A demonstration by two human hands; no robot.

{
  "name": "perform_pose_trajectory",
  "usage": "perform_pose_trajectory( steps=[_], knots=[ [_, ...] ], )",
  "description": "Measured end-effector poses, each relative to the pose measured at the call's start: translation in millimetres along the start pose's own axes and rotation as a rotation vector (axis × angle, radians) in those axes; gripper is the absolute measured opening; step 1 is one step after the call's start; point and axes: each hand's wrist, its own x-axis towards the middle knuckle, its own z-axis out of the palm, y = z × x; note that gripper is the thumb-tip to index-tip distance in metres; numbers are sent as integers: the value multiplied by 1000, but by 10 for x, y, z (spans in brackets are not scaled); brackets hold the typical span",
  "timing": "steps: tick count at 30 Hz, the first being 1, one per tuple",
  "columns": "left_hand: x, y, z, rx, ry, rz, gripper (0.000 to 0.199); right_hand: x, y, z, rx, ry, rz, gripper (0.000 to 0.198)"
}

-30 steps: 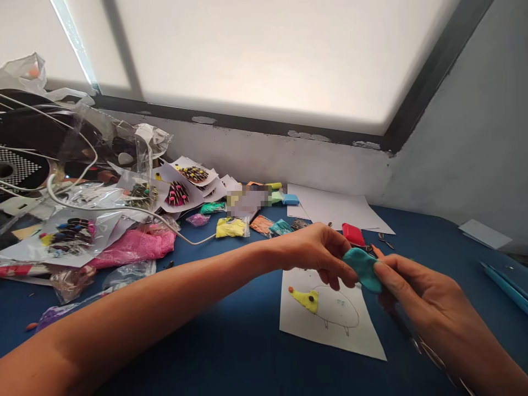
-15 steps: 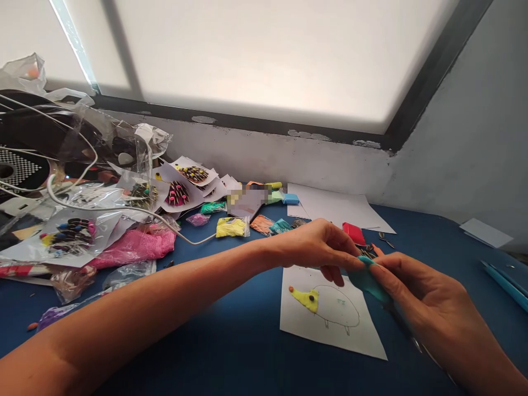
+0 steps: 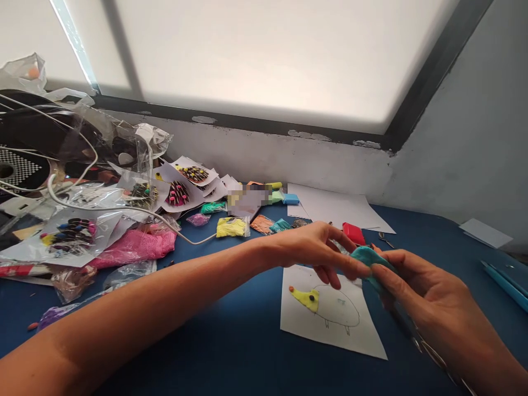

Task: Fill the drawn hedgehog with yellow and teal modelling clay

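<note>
A soft teal piece of modelling clay [image 3: 374, 257], thin and flattened, is held up over the table between my two hands. My right hand [image 3: 429, 294] pinches it between thumb and fingers. From the other side my left hand [image 3: 315, 247] grips its edge with the fingertips, the remaining fingers hanging curled. Below them lies a white sheet [image 3: 330, 333] with a pencil outline of a hedgehog. Its snout [image 3: 307, 298] is filled with yellow clay and bears a dark eye and an orange nose. A dark object with silvery loops [image 3: 433, 355], partly hidden, lies by my right wrist.
Small clay packets, among them a yellow one [image 3: 231, 227] and a red one [image 3: 353, 234], sit behind my hands. Finished hedgehog cards [image 3: 178, 193], plastic bags and a white cable [image 3: 136, 210] crowd the left. Blank paper [image 3: 334, 206] lies at the back wall.
The teal clay has been turned and raised slightly, showing more of its flat side. My left fingertips have shifted along its lower edge. The drawing has stayed put.
</note>
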Motion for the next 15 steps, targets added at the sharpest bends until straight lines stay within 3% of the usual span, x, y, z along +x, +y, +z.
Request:
perform_pose_trajectory(
  steps=[2,6,9,15],
  knots=[
    [13,-16,41,-32,-15,-39,60,9,18,0,-34,10,-27,37],
    [45,-54,113,-50,34,18,40,46,74,-27,-64,-40,-77,37],
    [49,-51,115,-73,74,46,38,49,75,-50,-74,-97,-88,34],
    [18,-4,34,57,-20,57,29,36,56,-62,-113,-152,-137,33]
  ],
)
